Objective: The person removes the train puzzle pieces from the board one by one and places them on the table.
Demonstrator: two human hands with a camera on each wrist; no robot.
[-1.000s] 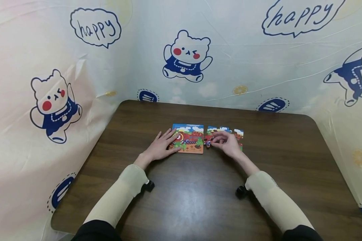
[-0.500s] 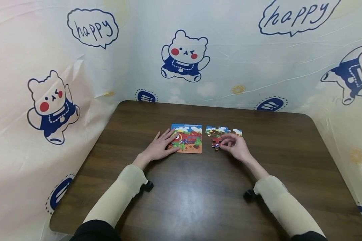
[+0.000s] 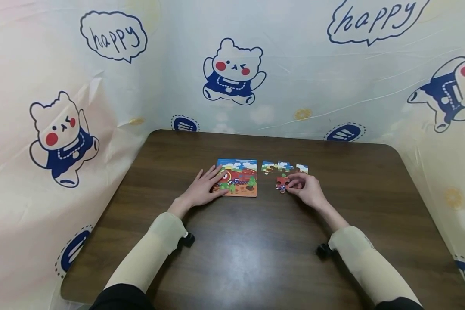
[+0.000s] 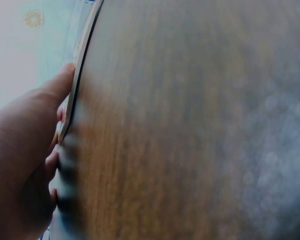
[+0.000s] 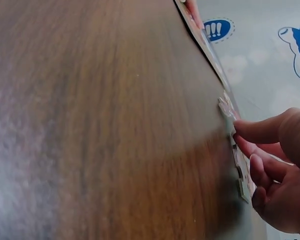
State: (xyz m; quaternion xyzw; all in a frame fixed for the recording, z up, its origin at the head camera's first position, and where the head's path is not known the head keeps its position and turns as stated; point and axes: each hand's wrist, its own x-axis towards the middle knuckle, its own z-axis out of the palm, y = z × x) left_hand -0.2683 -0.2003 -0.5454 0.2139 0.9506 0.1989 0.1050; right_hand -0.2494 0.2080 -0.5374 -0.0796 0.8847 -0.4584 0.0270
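My left hand [image 3: 199, 189] lies with spread, straight fingers on the left part of a picture board [image 3: 240, 177], which shows a red train, clouds and orange ground. To the right of the board my right hand [image 3: 307, 189] pinches a red puzzle piece [image 3: 282, 182] by its right edge, between thumb and fingers. In the right wrist view the piece [image 5: 227, 106] tilts at the fingertips. Just behind it lie several sky-and-cloud puzzle pieces [image 3: 284, 165] in a row, partly hidden by the hand at the right end.
The brown wooden table [image 3: 232, 241] carries all of this. A printed curtain [image 3: 232, 77] with bears stands along its back and sides. Black wrist cameras sit below both cuffs, the left one [image 3: 187, 240] and the right one [image 3: 323, 251] close over the tabletop.
My right hand has drawn the red piece away from the board, rightward and slightly toward me, uncovering the cloud pieces behind. The left hand keeps its place on the board.
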